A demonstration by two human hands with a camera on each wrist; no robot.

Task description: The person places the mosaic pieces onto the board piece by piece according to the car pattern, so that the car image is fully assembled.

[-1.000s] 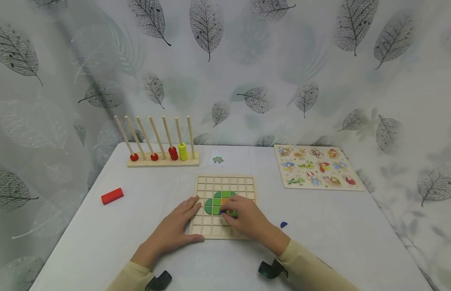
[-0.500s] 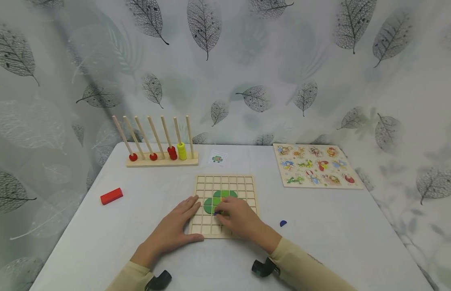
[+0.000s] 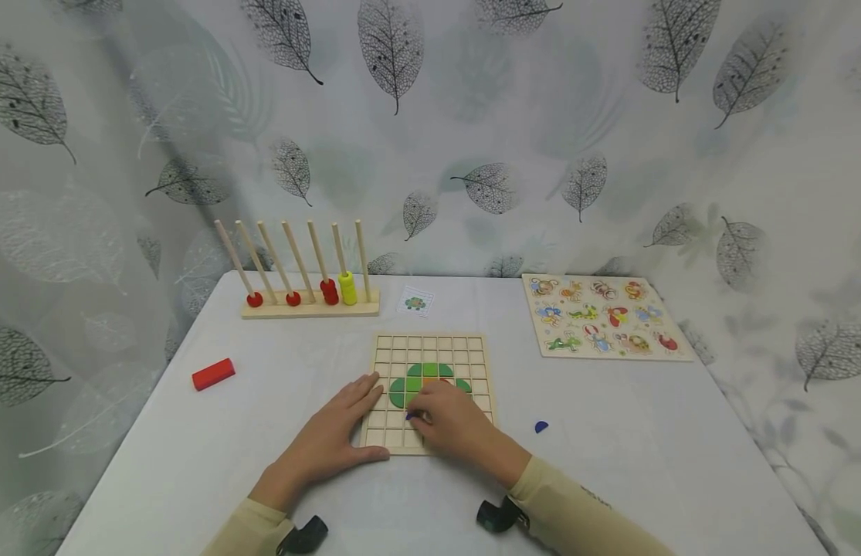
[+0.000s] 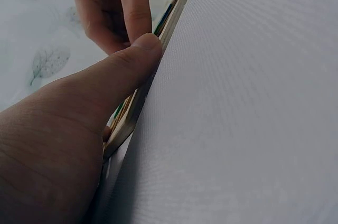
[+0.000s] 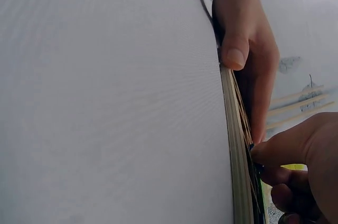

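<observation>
A wooden grid board (image 3: 397,441) lies on the table, with green pieces (image 3: 398,393) and a bit of orange set in its squares. My left hand (image 3: 336,430) rests along the board's left side with its fingers extended, and its thumb touches the front left corner. Over the middle of the board, my right hand (image 3: 452,421) pinches a small dark blue puzzle piece (image 3: 409,416) between thumb and fingertips. That hand covers part of the green shape. In the right wrist view the right thumb (image 5: 282,147) presses down close to the board's surface.
A loose blue piece (image 3: 541,426) lies right of the board. Behind stand a peg rack (image 3: 310,310) with red and yellow beads and a small picture card (image 3: 415,301). An insect puzzle board (image 3: 604,318) is at the back right, a red block (image 3: 213,374) at the left.
My right hand, with the blue piece, has moved left and slightly toward me over the board, uncovering green at its right. The left hand stays in place.
</observation>
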